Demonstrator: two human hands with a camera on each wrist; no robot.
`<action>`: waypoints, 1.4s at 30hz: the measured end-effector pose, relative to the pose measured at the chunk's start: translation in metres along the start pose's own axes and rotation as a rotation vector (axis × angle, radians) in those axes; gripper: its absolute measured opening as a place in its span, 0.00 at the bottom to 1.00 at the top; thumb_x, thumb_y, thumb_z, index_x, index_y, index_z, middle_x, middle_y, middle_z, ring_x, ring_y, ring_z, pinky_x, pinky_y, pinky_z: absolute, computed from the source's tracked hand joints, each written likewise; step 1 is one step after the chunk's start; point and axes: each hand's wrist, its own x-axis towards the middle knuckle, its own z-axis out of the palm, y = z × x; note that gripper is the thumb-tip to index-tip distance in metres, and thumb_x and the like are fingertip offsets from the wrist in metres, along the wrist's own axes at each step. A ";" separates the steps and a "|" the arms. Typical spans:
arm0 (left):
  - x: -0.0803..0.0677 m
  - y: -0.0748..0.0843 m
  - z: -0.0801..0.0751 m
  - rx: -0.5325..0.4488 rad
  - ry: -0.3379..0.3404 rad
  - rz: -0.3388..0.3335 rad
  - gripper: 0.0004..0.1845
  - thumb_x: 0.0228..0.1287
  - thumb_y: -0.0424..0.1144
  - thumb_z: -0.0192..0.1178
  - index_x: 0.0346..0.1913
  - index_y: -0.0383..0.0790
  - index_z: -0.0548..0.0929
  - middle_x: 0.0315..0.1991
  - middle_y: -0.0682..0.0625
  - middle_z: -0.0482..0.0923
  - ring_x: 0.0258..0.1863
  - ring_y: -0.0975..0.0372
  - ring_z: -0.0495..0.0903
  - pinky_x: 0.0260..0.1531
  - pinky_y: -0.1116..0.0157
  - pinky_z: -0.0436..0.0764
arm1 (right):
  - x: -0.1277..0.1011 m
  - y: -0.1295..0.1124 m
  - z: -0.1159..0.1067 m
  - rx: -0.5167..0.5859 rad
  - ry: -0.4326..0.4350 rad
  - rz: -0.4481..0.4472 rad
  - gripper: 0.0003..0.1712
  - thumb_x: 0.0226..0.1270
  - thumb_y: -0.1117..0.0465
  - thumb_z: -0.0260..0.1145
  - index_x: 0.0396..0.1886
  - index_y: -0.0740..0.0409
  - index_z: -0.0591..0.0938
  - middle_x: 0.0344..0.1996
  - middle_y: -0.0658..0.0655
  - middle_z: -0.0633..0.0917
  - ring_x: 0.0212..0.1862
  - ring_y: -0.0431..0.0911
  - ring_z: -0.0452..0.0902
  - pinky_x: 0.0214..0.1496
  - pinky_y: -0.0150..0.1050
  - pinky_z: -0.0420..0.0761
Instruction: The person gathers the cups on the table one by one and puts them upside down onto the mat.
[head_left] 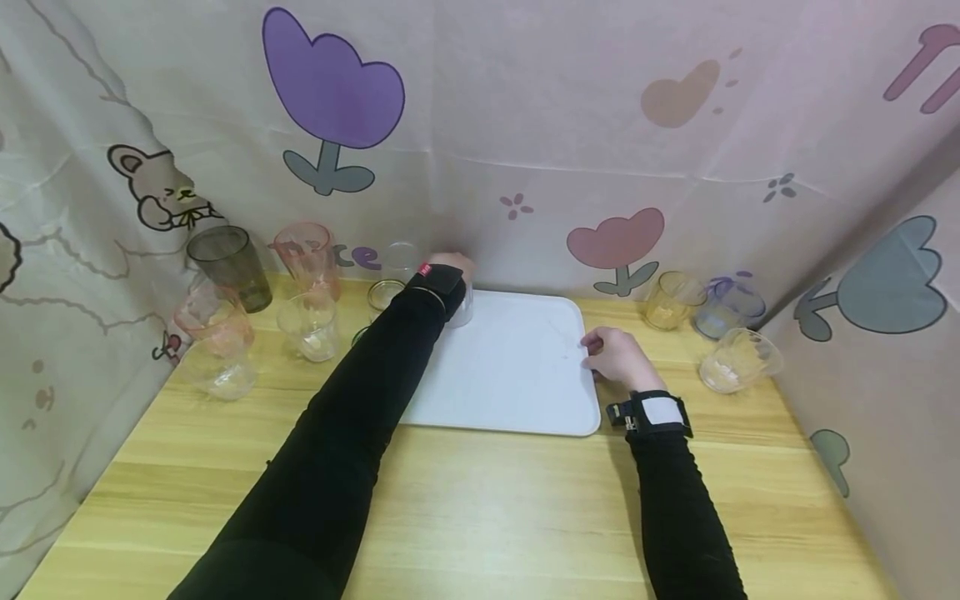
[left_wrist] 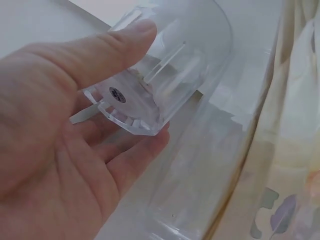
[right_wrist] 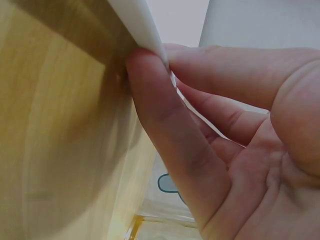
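From the head view, the left hand (head_left: 450,271) reaches to the far left corner of the white rectangular plastic tray (head_left: 510,375) on the wooden tabletop (head_left: 480,508), where a clear faceted plastic cup (head_left: 460,307) sits at the tray's back edge, while the right hand (head_left: 618,358) rests at the tray's right rim. The left wrist view shows thumb and fingers (left_wrist: 125,165) curled round the tilted cup's (left_wrist: 165,75) base, so I judge the cup is being set on the tray; next comes standing it flat and letting go. The right wrist view shows the right hand's fingers (right_wrist: 170,130) pinching the tray's edge (right_wrist: 140,25), steadying it.
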 end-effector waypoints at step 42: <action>-0.128 0.080 0.070 -0.306 0.314 0.488 0.17 0.68 0.43 0.70 0.57 0.47 0.86 0.49 0.53 0.82 0.43 0.63 0.81 0.39 0.66 0.82 | 0.001 0.000 0.003 -0.026 -0.004 0.023 0.27 0.69 0.71 0.66 0.66 0.71 0.73 0.52 0.72 0.81 0.38 0.53 0.86 0.39 0.41 0.88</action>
